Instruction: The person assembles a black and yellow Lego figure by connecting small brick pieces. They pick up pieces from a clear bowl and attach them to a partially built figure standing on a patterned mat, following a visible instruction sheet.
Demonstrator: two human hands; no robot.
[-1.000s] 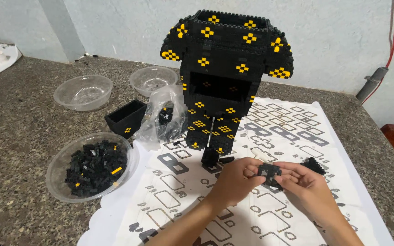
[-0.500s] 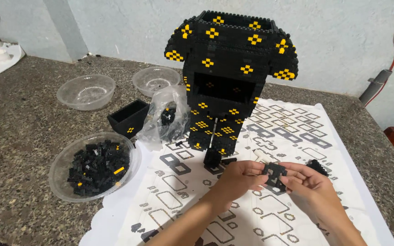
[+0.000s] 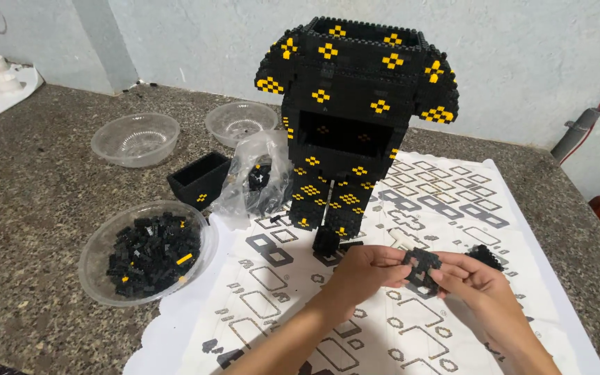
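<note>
Small black brick plate point(image 3: 421, 267) was pinched between both hands, low over the patterned white sheet point(image 3: 411, 229) on the surface point(image 3: 36, 208). Left hand point(image 3: 369, 267) gripped its left edge, right hand point(image 3: 477, 285) its right; fingers covered much of it, so its studs were hard to read. Black-and-yellow brick figure point(image 3: 355, 104) stood just behind. A bowl of loose black bricks point(image 3: 148, 251) sat well left. Another dark brick cluster point(image 3: 484, 255) was half hidden behind the right hand.
</note>
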